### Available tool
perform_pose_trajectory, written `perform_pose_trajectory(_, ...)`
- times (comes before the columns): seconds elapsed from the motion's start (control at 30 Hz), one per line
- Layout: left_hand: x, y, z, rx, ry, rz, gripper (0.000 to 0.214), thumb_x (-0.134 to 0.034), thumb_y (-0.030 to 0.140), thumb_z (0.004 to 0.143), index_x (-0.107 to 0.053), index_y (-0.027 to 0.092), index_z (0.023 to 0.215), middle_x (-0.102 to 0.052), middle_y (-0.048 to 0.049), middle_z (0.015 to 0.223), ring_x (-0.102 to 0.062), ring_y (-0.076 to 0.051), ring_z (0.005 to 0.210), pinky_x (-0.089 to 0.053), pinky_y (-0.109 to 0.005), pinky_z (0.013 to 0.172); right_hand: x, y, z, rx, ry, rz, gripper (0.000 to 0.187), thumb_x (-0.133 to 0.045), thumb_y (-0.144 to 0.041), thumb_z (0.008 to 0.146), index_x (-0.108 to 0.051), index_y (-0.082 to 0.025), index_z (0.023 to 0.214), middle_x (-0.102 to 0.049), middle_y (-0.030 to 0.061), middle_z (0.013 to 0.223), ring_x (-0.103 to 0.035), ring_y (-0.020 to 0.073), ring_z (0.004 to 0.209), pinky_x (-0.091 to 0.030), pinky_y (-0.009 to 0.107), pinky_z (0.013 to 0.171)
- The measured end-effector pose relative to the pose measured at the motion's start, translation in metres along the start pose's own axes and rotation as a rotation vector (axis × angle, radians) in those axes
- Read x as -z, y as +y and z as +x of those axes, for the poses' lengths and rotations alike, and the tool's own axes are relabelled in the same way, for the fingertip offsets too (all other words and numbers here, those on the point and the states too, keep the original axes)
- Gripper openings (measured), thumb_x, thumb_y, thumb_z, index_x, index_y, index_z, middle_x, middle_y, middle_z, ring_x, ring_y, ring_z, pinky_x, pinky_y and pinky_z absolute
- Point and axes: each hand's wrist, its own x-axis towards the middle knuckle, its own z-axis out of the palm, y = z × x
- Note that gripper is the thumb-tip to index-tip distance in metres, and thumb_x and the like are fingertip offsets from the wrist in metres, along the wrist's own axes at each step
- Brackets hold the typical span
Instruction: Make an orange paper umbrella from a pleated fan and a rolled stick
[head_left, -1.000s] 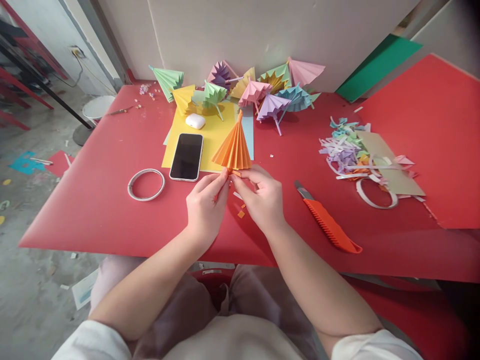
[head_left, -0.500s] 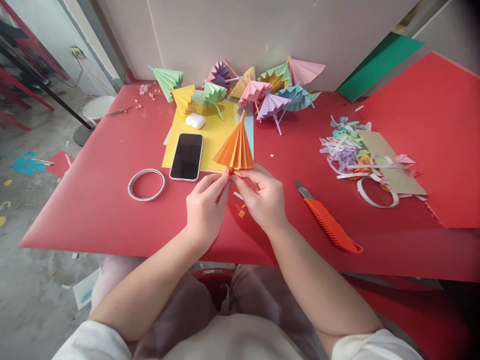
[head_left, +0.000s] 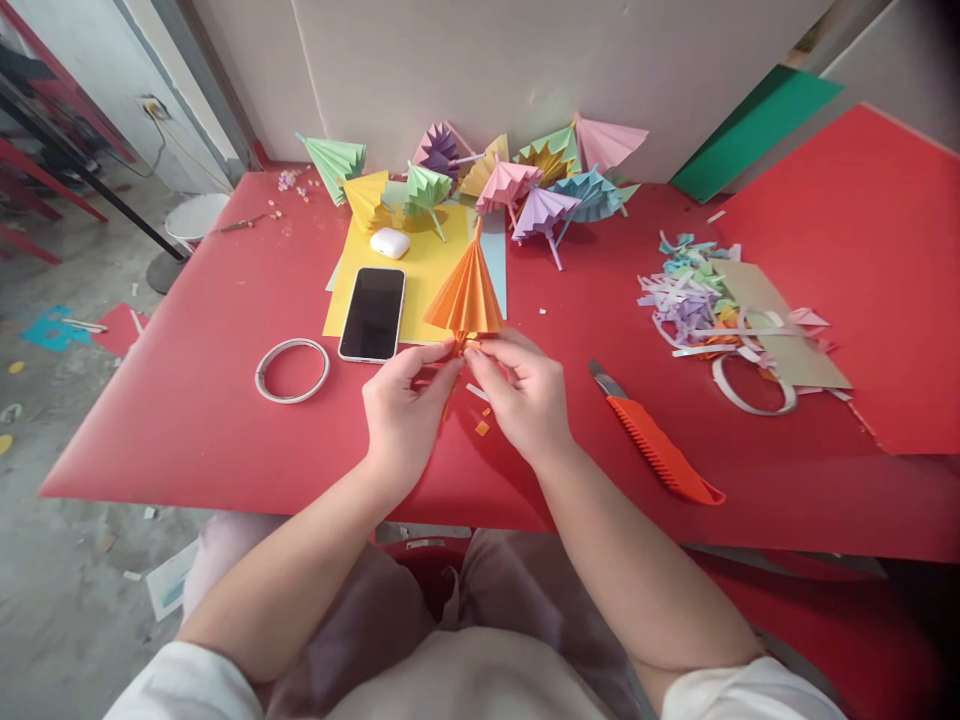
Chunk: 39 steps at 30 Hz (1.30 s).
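Observation:
An orange pleated paper umbrella [head_left: 466, 290] stands upright between my hands, its pointed tip upward. My left hand [head_left: 405, 405] pinches the lower part beneath the canopy, from the left. From the other side, my right hand [head_left: 529, 395] has thumb and fingers closed on the same spot. The fingertips partly hide the stem and the small folded bit there. Below them on the table lie small orange paper scraps [head_left: 482, 428] and a white strip [head_left: 477, 392].
Several finished paper umbrellas [head_left: 506, 185] stand at the back. A phone [head_left: 373, 314] and white earbud case [head_left: 390, 242] rest on yellow paper [head_left: 435, 260]. Left is a tape roll [head_left: 292, 371]; right, an orange-handled cutter [head_left: 660, 440], paper shreds [head_left: 686, 300] and a red sheet [head_left: 847, 250].
My left hand has shifted slightly left and opened its grip a little, showing more of the stem under the canopy. The umbrella leans a touch further left and its canopy looks narrower.

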Motion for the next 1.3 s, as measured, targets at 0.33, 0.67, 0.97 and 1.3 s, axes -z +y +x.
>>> perform_pose_trajectory(0.33, 0.0017, 0.0014, 0.0017, -0.055, -0.014, 0.071, 0.007, -0.065, 0.019, 0.075, -0.068, 0.020, 0.081, -0.071, -0.0005, 0.080, -0.067, -0.013, 0.069, -0.057, -0.023, 0.063, 0.0040, -0.0013, 0.0007, 0.022, -0.053, -0.043, 0.019, -0.051, -0.028, 0.084, -0.069, -0.023, 0.080, -0.065, 0.0023, 0.083, -0.062, 0.0159, 0.077, -0.052, 0.028, 0.066)
perform_pose_trajectory(0.67, 0.0028, 0.0003, 0.0012, -0.203, -0.011, 0.165, 0.006, -0.061, 0.015, 0.077, -0.065, 0.020, 0.080, -0.068, 0.0001, 0.080, -0.066, -0.012, 0.069, -0.055, -0.020, 0.057, 0.0045, 0.0002, 0.0004, -0.069, -0.131, 0.129, 0.020, -0.054, -0.034, 0.083, -0.071, -0.024, 0.084, -0.065, 0.0037, 0.089, -0.063, 0.0190, 0.089, -0.055, 0.032, 0.072)
perform_pose_trajectory(0.97, 0.0020, 0.0025, 0.0017, -0.039, -0.029, 0.074, 0.010, -0.064, 0.019, 0.076, -0.067, 0.022, 0.085, -0.068, 0.0012, 0.077, -0.066, -0.011, 0.067, -0.055, -0.021, 0.059, 0.0011, 0.0028, 0.0006, -0.160, -0.022, 0.155, 0.013, -0.060, -0.031, 0.078, -0.071, -0.024, 0.082, -0.068, 0.0015, 0.084, -0.065, 0.0170, 0.079, -0.056, 0.030, 0.067)
perform_pose_trajectory(1.3, 0.0004, 0.0014, 0.0037, 0.098, -0.037, -0.086, 0.015, -0.067, 0.022, 0.072, -0.070, 0.021, 0.087, -0.068, -0.0005, 0.078, -0.065, -0.011, 0.062, -0.055, -0.019, 0.052, -0.0019, 0.0044, 0.0011, -0.252, 0.045, 0.248, 0.010, -0.065, -0.030, 0.073, -0.070, -0.022, 0.077, -0.069, 0.0006, 0.079, -0.066, 0.0153, 0.073, -0.056, 0.029, 0.066)
